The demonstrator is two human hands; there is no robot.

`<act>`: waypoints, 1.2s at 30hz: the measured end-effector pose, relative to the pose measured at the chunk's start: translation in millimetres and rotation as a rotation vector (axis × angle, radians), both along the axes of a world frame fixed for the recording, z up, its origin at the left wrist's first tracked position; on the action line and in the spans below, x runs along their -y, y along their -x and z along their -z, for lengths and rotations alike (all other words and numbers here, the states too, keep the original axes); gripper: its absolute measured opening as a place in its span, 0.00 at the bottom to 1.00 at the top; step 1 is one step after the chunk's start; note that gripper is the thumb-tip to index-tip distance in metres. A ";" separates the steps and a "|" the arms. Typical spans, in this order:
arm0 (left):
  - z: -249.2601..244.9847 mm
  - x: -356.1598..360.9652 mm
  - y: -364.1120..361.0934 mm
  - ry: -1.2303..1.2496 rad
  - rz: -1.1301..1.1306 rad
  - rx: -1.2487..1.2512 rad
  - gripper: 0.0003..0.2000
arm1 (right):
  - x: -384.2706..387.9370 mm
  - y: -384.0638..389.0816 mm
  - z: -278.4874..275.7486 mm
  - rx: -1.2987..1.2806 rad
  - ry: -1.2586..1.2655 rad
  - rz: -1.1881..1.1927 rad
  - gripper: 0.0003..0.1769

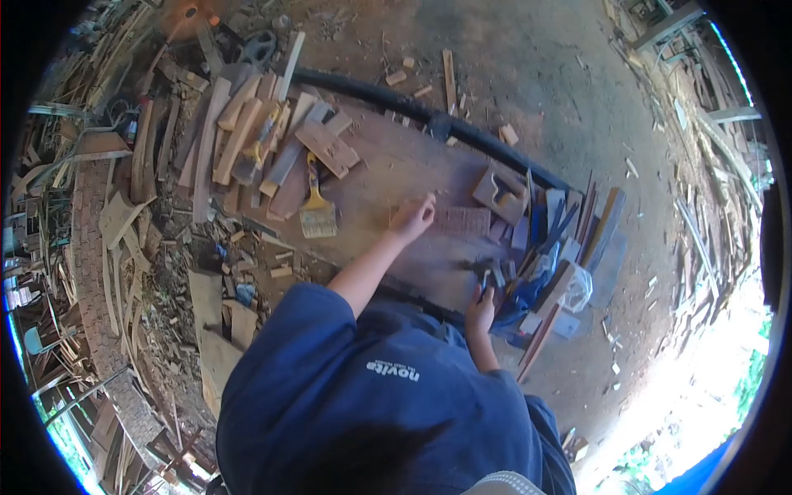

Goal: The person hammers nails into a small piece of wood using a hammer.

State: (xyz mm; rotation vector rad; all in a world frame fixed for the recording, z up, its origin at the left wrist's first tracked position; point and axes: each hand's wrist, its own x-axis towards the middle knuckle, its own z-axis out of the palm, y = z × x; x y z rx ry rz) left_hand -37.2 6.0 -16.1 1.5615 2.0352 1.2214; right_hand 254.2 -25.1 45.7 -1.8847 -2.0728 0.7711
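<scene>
My left hand (415, 216) is closed, fingertips curled together, above the left end of a reddish-brown wooden board (464, 221) on the worktable (379, 177). What it pinches, if anything, is too small to make out. Nearer my body, my right hand (479, 312) is wrapped round a dark hand tool (485, 283), whose blurred head hides its exact kind. Just right of that hand lies a dark blue cloth or bag (521, 304). A wide paintbrush (317, 206) with a yellow handle lies left of my left hand.
Wood pieces (239, 132) and a second brush (257, 148) crowd the table's left end. On the right are a cut wooden block (500, 196), clear plastic (577, 289) and long strips (606, 219). A dark rail (429, 115) edges the far side. Offcuts litter the ground.
</scene>
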 end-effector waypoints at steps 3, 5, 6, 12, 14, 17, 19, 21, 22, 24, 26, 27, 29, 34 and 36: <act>-8.7 1.9 2.9 -0.003 0.033 -0.094 0.12 | 6.7 7.2 -1.3 0.026 -0.014 -0.036 0.21; -11.3 2.6 3.3 0.022 0.043 -0.104 0.12 | 8.7 14.2 -13.8 0.079 0.045 -0.079 0.20; -12.1 2.4 2.8 0.039 0.038 -0.069 0.12 | 8.8 15.0 -12.1 0.071 0.041 -0.090 0.20; -1.8 4.1 2.4 -0.034 0.014 0.026 0.05 | 7.4 14.2 -7.4 -0.051 0.171 -0.160 0.17; -3.1 5.8 3.1 -0.054 0.016 0.100 0.05 | 9.8 14.9 -6.9 -0.159 0.198 -0.178 0.17; -9.1 7.8 4.5 -0.028 0.019 0.120 0.04 | 8.6 14.2 -8.1 -0.118 0.259 -0.223 0.18; -7.5 8.0 6.8 -0.029 0.017 0.128 0.04 | 3.9 10.3 -2.3 -0.121 0.256 -0.244 0.19; -4.4 9.5 4.8 -0.025 0.026 0.145 0.04 | 6.3 5.4 3.2 -0.116 0.257 -0.253 0.20; -2.5 9.4 5.5 -0.032 0.027 0.148 0.04 | 5.8 4.0 6.2 -0.109 0.225 -0.240 0.21; -1.3 7.7 9.3 -0.043 0.033 0.157 0.04 | 1.0 3.7 8.1 -0.097 0.189 -0.221 0.23; -4.8 9.2 8.6 -0.025 0.034 0.157 0.04 | -3.7 8.1 0.9 -0.113 0.276 -0.191 0.22; -7.8 10.0 6.6 -0.023 0.042 0.172 0.04 | -7.2 17.8 -13.0 -0.130 0.251 -0.199 0.22; -13.6 10.2 4.8 0.018 0.000 0.241 0.03 | -16.4 42.8 -32.0 -0.200 0.191 -0.228 0.21; -9.9 11.8 3.4 -0.017 -0.006 0.201 0.04 | -43.5 102.9 -50.1 -0.238 0.145 -0.316 0.20; -7.7 13.2 3.4 -0.058 -0.004 0.190 0.05 | -51.2 120.0 -50.9 -0.205 0.193 -0.355 0.19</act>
